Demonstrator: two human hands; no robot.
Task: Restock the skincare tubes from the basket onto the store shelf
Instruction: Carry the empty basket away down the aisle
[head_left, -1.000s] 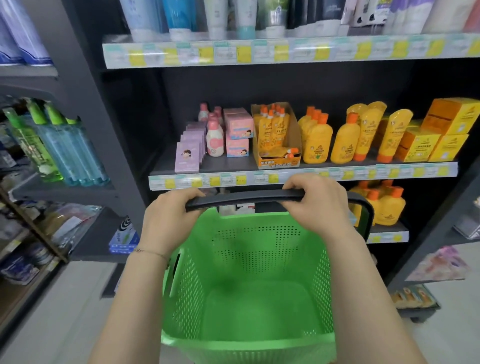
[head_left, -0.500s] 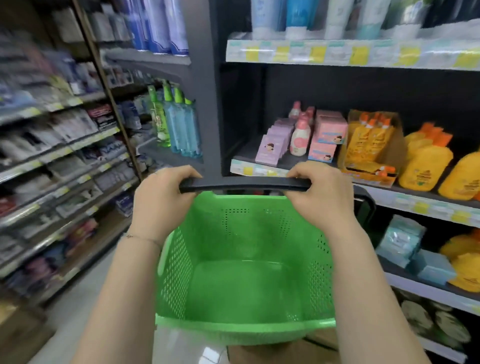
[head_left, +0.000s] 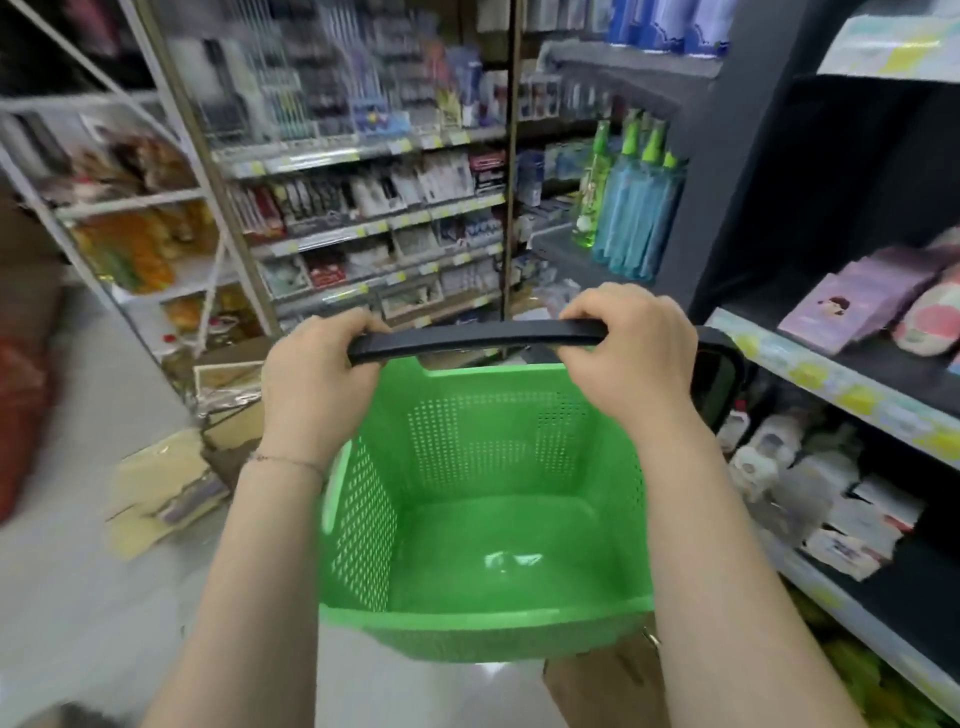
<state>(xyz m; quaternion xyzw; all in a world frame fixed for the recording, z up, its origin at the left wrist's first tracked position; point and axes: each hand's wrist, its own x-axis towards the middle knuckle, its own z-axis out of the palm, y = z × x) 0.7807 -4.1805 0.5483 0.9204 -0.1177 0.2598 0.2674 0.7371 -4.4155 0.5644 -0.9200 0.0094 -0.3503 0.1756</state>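
A green perforated plastic basket (head_left: 483, 621) hangs in front of me, and nothing lies inside it. Its black handle (head_left: 478, 339) runs across the top. My left hand (head_left: 317, 384) grips the handle's left end and my right hand (head_left: 631, 358) grips its right end. The dark store shelf (head_left: 826, 376) with yellow price labels stands at the right, carrying purple boxes (head_left: 852, 306) and a pink-and-white bottle. No skincare tubes show in the basket.
Blue and green spray bottles (head_left: 631, 208) stand on a shelf end ahead. A blurred aisle of packed shelves (head_left: 374, 208) fills the back. Flattened cardboard and packets (head_left: 171, 483) lie on the floor at the left. Packaged goods fill the lower right shelf (head_left: 831, 504).
My view has swung left, away from the shelf with orange bottles, toward the aisle. Both hands have stayed closed on the basket handle and the basket has turned with me.
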